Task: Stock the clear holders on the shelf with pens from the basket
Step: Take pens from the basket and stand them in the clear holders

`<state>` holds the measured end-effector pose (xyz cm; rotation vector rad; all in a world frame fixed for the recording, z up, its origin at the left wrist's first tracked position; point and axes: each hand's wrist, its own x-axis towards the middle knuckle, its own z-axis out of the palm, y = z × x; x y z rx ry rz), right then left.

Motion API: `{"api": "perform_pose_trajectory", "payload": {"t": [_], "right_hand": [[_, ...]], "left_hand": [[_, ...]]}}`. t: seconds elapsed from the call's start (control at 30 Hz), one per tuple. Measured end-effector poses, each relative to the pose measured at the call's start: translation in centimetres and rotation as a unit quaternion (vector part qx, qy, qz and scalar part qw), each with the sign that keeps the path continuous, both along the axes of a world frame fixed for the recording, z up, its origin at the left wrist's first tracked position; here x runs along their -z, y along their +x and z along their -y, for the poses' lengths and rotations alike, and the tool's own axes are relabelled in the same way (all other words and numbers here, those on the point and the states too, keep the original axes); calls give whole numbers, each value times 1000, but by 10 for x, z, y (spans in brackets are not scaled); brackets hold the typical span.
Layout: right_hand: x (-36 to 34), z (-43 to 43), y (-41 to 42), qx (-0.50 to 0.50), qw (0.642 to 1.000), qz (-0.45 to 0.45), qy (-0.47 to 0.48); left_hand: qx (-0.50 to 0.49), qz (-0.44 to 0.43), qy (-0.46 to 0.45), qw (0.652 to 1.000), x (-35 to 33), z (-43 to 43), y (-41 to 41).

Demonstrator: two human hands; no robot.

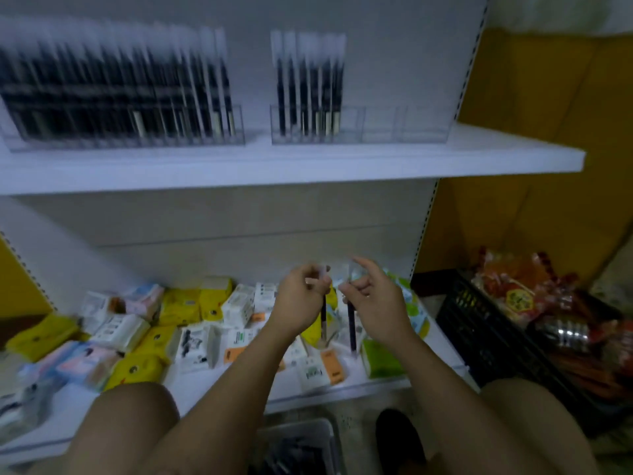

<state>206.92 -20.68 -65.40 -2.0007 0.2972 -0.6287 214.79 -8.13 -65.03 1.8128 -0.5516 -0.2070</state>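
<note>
My left hand (303, 298) pinches a black pen (323, 320) in a clear sleeve, its dark end hanging down. Close beside it my right hand (371, 298) pinches a second black pen (351, 329) the same way, index finger raised. Both hands hover in front of the lower shelf, below the upper shelf (308, 166). On that shelf a long clear holder (130, 138) at the left is packed with black pens. A second clear holder (404, 126) to its right has pens only in its left half. The grey basket (323, 435) with dark pens sits on the floor between my knees.
The lower shelf (212, 389) is covered with several small packets in white, yellow, pink and green. A black crate (479, 334) of red and orange snack packs stands on the floor at the right. A yellow wall lies beyond the shelf's right post.
</note>
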Motion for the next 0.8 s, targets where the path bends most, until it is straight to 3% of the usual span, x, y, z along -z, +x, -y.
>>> {"api": "perform_pose_trajectory", "payload": {"t": [0.33,0.8], "right_hand": [[-132,18,-11,-27,993,113,-31],[-251,56,16,-45,976,209,-52]], "left_hand": [[35,204,-47,977,-151,5,-17],[7,329,-31,944,-276,39,3]]}}
